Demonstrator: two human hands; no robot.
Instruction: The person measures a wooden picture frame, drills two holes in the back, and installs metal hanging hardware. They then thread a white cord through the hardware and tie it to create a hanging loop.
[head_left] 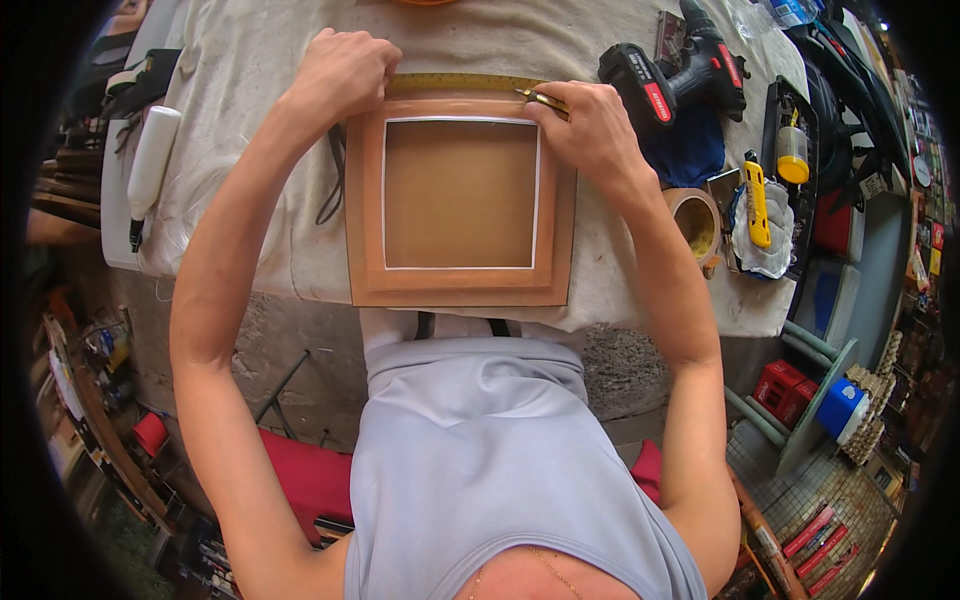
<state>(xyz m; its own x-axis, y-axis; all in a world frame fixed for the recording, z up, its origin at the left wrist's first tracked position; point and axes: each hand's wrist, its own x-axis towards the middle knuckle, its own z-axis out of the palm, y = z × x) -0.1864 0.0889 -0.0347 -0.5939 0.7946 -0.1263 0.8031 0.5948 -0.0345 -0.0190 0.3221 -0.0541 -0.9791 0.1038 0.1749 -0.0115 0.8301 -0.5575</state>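
A wooden frame [366, 200] with a brown panel [460, 195] and a white inner border lies on the cloth-covered table in front of me. Along its far edge stretches a yellow tape measure [465, 83]. My left hand [345, 70] is closed at the tape's left end, by the frame's far left corner. At the far right corner, my right hand [590, 120] pinches a slim pen-like marker [543, 99], its tip pointing left beside the tape. Whether the right fingers also press on the tape is hidden.
Right of the frame are a black and red cordless drill [680, 70], a tape roll [693, 222], a yellow utility knife [756, 200] and a yellow-capped bottle [793, 150]. A white squeeze bottle [155, 160] lies at the left. The table's near edge [250, 290] runs below the frame.
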